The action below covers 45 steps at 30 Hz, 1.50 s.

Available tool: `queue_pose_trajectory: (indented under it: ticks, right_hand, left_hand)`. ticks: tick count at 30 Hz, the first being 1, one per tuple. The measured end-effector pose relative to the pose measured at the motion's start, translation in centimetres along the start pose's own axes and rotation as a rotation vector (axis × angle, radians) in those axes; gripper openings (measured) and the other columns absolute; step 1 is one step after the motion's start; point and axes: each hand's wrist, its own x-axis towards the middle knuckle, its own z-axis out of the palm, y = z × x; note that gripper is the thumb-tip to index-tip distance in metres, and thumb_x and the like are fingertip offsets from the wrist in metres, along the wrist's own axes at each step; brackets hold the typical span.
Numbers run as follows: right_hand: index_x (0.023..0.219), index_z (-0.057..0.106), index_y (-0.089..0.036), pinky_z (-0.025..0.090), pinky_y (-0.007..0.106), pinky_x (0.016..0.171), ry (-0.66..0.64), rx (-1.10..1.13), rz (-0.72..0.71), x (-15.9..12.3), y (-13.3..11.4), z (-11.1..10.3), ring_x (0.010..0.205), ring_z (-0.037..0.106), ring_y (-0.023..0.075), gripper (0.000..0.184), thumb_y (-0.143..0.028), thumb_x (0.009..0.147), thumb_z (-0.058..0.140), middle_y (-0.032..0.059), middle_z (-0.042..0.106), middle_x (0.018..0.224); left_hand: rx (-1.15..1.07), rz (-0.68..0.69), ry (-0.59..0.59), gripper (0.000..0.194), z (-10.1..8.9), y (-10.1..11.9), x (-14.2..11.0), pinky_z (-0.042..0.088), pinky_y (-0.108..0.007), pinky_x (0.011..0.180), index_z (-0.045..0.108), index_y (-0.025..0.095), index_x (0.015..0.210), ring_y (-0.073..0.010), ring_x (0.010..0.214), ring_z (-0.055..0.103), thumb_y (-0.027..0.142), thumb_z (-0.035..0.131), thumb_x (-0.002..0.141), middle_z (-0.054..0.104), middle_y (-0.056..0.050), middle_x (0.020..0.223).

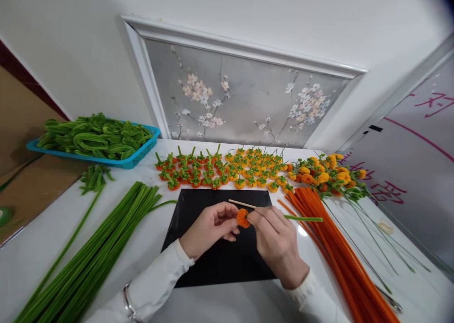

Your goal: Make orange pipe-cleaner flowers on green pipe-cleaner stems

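Over the black mat my hands meet at a small orange pipe-cleaner flower. My left hand is closed, its fingertips pinching the flower's left side. Closed at the flower's other side is my right hand. From it a green pipe cleaner sticks out to the right, apparently running to the flower, though the fingers hide its middle. A thin wooden stick also passes into the right hand and points left above the flower.
Behind the mat stand rows of orange and yellow flower heads. Green pipe cleaners lie left, orange ones right. A blue basket of green looped pieces sits back left; finished stemmed flowers lie back right.
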Motion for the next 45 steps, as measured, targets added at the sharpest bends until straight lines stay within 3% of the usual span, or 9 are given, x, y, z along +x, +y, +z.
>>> queue_pose_trajectory:
  ticks: [5, 10, 15, 21, 24, 29, 33, 40, 45]
  right_hand:
    - [0.102, 0.061, -0.018, 0.044, 0.033, 0.076, -0.108, -0.154, -0.144, -0.3, 0.2, -0.2, 0.086, 0.059, 0.0196, 0.028, -0.002, 0.088, 0.042, 0.0072, 0.067, 0.092]
    - [0.097, 0.062, -0.017, 0.045, 0.032, 0.073, -0.109, -0.086, -0.044, -0.3, -0.3, 0.6, 0.081, 0.058, 0.0190, 0.024, -0.005, 0.088, 0.044, 0.0073, 0.067, 0.089]
    - [0.083, 0.064, -0.017, 0.046, 0.029, 0.065, -0.026, 0.366, 0.478, -0.4, -1.0, 1.9, 0.070, 0.056, 0.0164, 0.016, -0.021, 0.088, 0.049, 0.0047, 0.063, 0.075]
    - [0.073, 0.064, -0.017, 0.042, 0.022, 0.052, -0.074, 1.299, 1.197, -0.2, -1.9, 2.3, 0.052, 0.046, 0.0082, 0.024, -0.038, 0.068, 0.074, -0.0030, 0.053, 0.061]
    - [0.077, 0.066, -0.018, 0.045, 0.023, 0.058, -0.042, 1.314, 1.139, -0.1, -1.9, 1.9, 0.058, 0.050, 0.0097, 0.022, -0.038, 0.070, 0.073, -0.0012, 0.058, 0.067]
    - [0.082, 0.065, -0.019, 0.046, 0.028, 0.069, -0.006, 0.875, 0.748, 0.0, -1.4, 0.7, 0.073, 0.057, 0.0155, 0.012, -0.030, 0.083, 0.060, 0.0024, 0.063, 0.077]
    - [0.083, 0.065, -0.020, 0.046, 0.029, 0.072, -0.022, 0.738, 0.585, -0.2, -1.3, 0.6, 0.078, 0.057, 0.0168, 0.010, -0.025, 0.085, 0.057, 0.0031, 0.063, 0.081]
    - [0.078, 0.066, -0.016, 0.042, 0.021, 0.055, -0.224, 1.374, 1.157, -0.4, -1.0, 1.1, 0.055, 0.048, 0.0084, 0.012, -0.024, 0.070, 0.071, -0.0014, 0.056, 0.065]
    - [0.080, 0.066, -0.019, 0.043, 0.021, 0.055, -0.247, 1.541, 1.154, -0.3, -0.8, 0.8, 0.058, 0.049, 0.0090, 0.017, -0.029, 0.069, 0.074, -0.0001, 0.057, 0.073]
  left_hand:
    - [-0.165, -0.073, -0.012, 0.027, 0.0, 0.7, 0.0, 0.052, -0.020, 0.061, 0.061, 0.014, 0.096, -0.0122, 0.075, 0.061, 0.032, 0.067, 0.077, 0.062, -0.003, 0.083]
    - [0.145, 0.237, 0.074, 0.014, 0.5, 0.2, 0.1, 0.053, -0.026, 0.073, 0.062, 0.015, 0.092, -0.0134, 0.079, 0.062, 0.013, 0.059, 0.078, 0.064, -0.003, 0.086]
    - [0.666, 0.765, 0.268, 0.024, 1.0, -0.7, -0.2, 0.053, -0.030, 0.076, 0.059, 0.017, 0.096, -0.0157, 0.084, 0.060, 0.001, 0.052, 0.079, 0.063, -0.006, 0.090]
    - [0.898, 1.107, 0.202, 0.036, 0.3, -2.0, -0.3, 0.053, -0.038, 0.085, 0.053, 0.017, 0.113, -0.0205, 0.096, 0.059, 0.000, 0.052, 0.081, 0.065, -0.010, 0.099]
    - [0.799, 0.996, 0.202, 0.041, 0.6, -1.6, -0.7, 0.052, -0.038, 0.088, 0.051, 0.022, 0.116, -0.0193, 0.098, 0.059, -0.001, 0.050, 0.082, 0.063, -0.008, 0.101]
    - [0.406, 0.593, 0.169, 0.048, 1.6, 0.1, -1.3, 0.056, -0.031, 0.081, 0.048, 0.023, 0.123, -0.0203, 0.102, 0.059, 0.014, 0.063, 0.079, 0.051, -0.012, 0.126]
    - [0.399, 0.584, 0.104, 0.027, 1.5, 0.8, -1.1, 0.053, -0.030, 0.085, 0.064, 0.021, 0.106, -0.0189, 0.100, 0.061, 0.012, 0.061, 0.081, 0.061, -0.008, 0.111]
    - [0.564, 0.809, -0.046, 0.033, 1.2, 1.0, -1.0, 0.050, -0.033, 0.088, 0.069, 0.020, 0.102, -0.0193, 0.100, 0.059, 0.001, 0.048, 0.085, 0.066, -0.009, 0.104]
    - [0.422, 0.601, 0.006, 0.041, 1.3, 1.6, -1.3, 0.046, -0.038, 0.095, 0.062, 0.023, 0.116, -0.0232, 0.110, 0.055, 0.010, 0.063, 0.078, 0.061, -0.010, 0.118]
